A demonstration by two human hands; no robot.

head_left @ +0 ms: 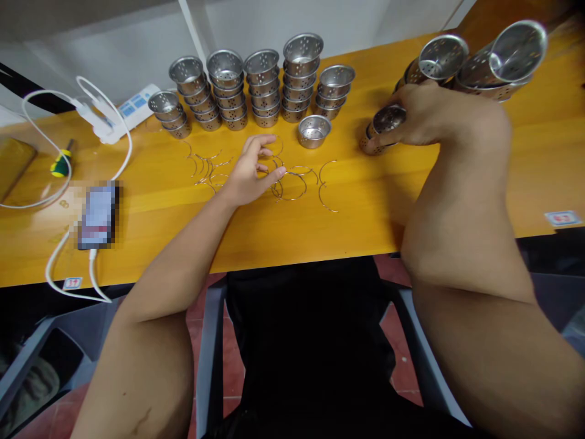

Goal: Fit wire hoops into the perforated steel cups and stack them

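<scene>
My right hand (pixel 434 113) is wrapped round a small tilted stack of perforated metal cups (pixel 386 122), at the right of the table. Its fingertips are partly hidden behind the cups. My left hand (pixel 251 167) hovers at or just over the tabletop, thumb apart and fingers loosely bent, with nothing visible in it. Thin curved wire pieces (pixel 208 167) lie to its left, and wire rings (pixel 295 186) lie under and beside its thumb. Beyond it, a single perforated metal cup (pixel 314 131) stands upright.
Several cup stacks (pixel 265 88) line the back of the yellow table (pixel 274 238). Larger cup stacks (pixel 489 67) stand at the back right. On the left are a phone (pixel 99 213) with a white cable, a power strip (pixel 132 110) and a screwdriver (pixel 63 160).
</scene>
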